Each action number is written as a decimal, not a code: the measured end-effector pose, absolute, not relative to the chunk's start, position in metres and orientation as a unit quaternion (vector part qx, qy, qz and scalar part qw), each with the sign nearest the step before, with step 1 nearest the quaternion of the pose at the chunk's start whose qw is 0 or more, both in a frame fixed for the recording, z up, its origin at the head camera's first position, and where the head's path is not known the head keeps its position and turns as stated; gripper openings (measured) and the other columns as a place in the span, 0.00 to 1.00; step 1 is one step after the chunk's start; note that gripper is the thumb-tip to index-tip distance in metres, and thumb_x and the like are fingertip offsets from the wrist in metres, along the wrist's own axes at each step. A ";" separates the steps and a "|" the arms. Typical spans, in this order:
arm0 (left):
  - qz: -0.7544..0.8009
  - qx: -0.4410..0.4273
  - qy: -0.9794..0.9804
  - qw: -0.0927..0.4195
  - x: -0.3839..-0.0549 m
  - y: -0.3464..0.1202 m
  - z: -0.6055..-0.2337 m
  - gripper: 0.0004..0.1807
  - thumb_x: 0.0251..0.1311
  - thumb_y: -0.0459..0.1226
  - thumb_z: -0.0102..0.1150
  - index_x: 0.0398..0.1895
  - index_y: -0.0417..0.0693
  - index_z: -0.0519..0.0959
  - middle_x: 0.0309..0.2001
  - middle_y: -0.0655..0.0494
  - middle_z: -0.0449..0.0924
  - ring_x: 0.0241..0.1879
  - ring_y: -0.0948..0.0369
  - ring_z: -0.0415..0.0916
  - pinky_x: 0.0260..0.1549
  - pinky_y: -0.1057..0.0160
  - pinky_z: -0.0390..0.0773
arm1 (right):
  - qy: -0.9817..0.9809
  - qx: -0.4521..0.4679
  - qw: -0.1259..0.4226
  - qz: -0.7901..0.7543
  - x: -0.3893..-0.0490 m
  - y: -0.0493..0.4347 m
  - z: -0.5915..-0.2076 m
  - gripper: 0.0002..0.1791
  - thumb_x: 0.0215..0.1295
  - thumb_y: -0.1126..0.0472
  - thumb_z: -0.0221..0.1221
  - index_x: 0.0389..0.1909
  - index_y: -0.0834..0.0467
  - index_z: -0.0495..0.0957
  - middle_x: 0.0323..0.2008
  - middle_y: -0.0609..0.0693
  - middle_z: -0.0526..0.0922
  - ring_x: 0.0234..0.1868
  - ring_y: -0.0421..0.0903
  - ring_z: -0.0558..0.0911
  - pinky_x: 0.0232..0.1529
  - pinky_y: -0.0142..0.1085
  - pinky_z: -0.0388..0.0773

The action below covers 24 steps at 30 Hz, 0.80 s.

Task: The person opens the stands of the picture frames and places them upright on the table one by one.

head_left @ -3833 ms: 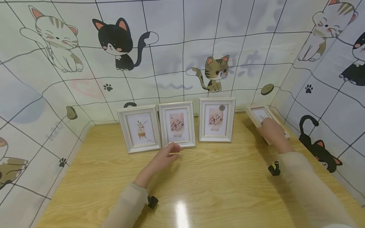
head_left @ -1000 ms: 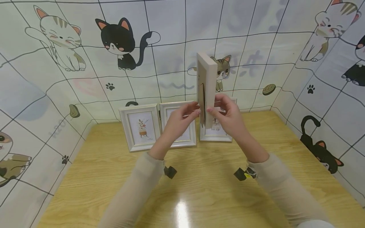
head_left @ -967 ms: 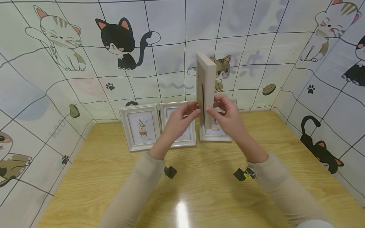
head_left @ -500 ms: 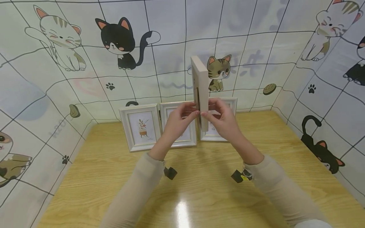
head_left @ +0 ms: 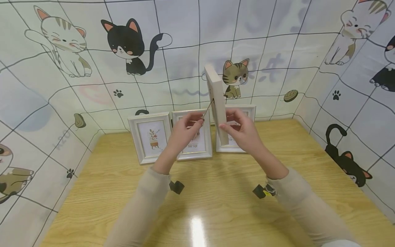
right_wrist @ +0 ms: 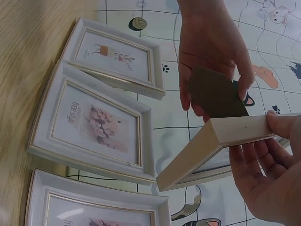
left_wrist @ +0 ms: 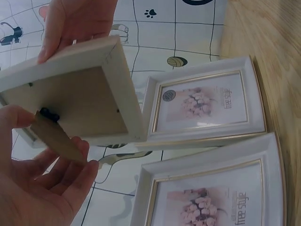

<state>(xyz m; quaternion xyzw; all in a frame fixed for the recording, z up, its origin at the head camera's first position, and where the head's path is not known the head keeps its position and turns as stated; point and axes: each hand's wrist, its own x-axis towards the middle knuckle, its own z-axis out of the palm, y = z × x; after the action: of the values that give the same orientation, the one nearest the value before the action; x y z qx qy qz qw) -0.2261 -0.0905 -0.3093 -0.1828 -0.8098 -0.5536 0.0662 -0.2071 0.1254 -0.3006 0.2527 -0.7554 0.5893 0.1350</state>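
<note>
A white picture frame (head_left: 218, 106) is held upright in the air, edge toward the head camera. My right hand (head_left: 243, 132) grips its right edge, thumb on the near side. My left hand (head_left: 182, 133) pinches the brown stand leg (left_wrist: 59, 141) on the back of the frame. That leg is swung out at an angle from the backing, hinged at a small dark fitting (left_wrist: 49, 114). In the right wrist view the leg (right_wrist: 216, 92) lies between the left thumb and fingers. The picture in the held frame is mostly hidden.
Three white frames stand on the wooden table (head_left: 216, 199) by the wall: a potted-plant picture (head_left: 153, 139) at left, and two flower pictures, one in the middle frame (head_left: 194, 156) and one in the right frame (head_left: 250, 113). Cat-printed cloth (head_left: 185, 51) covers the walls.
The fourth frame was taken from the table's right side and lifted to the middle. Since half a second ago, my left hand has moved left, pulling the stand leg away from the backing.
</note>
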 end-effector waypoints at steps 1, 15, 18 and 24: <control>-0.552 -0.182 -0.811 0.067 -0.226 -0.092 -0.309 0.19 0.69 0.44 0.54 0.59 0.50 0.77 0.54 0.50 0.83 0.51 0.55 0.82 0.43 0.63 0.81 | -0.757 0.255 0.133 0.587 -0.207 0.126 -0.301 0.21 0.64 0.74 0.61 0.57 0.70 0.71 0.49 0.60 0.79 0.44 0.38 0.80 0.43 0.27 0.85; -0.554 -0.212 -0.803 0.050 -0.226 -0.100 -0.319 0.16 0.70 0.39 0.52 0.58 0.45 0.75 0.54 0.47 0.82 0.52 0.54 0.81 0.58 0.55 0.81 | -0.793 0.257 0.118 0.539 -0.203 0.130 -0.301 0.19 0.64 0.71 0.63 0.55 0.68 0.73 0.48 0.63 0.81 0.44 0.43 0.81 0.45 0.27 0.84; -0.553 -0.219 -0.803 0.047 -0.225 -0.098 -0.321 0.18 0.70 0.40 0.53 0.59 0.44 0.75 0.55 0.47 0.81 0.55 0.54 0.80 0.60 0.54 0.79 | -0.795 0.258 0.120 0.535 -0.203 0.130 -0.301 0.19 0.64 0.71 0.63 0.55 0.68 0.73 0.48 0.62 0.81 0.45 0.42 0.80 0.45 0.27 0.83; -0.545 -0.229 -0.806 0.042 -0.223 -0.095 -0.324 0.21 0.70 0.42 0.56 0.61 0.45 0.72 0.56 0.50 0.82 0.57 0.55 0.79 0.61 0.55 0.79 | -0.795 0.265 0.127 0.530 -0.202 0.129 -0.300 0.19 0.64 0.71 0.63 0.54 0.68 0.73 0.47 0.62 0.81 0.44 0.39 0.80 0.44 0.27 0.83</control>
<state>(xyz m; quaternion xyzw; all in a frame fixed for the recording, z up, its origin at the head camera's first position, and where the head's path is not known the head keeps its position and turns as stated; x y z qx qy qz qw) -0.2228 -0.0950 -0.3235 -0.2288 -0.8056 -0.5448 0.0425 -0.2023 0.1294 -0.2998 0.2653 -0.7952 0.5302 0.1270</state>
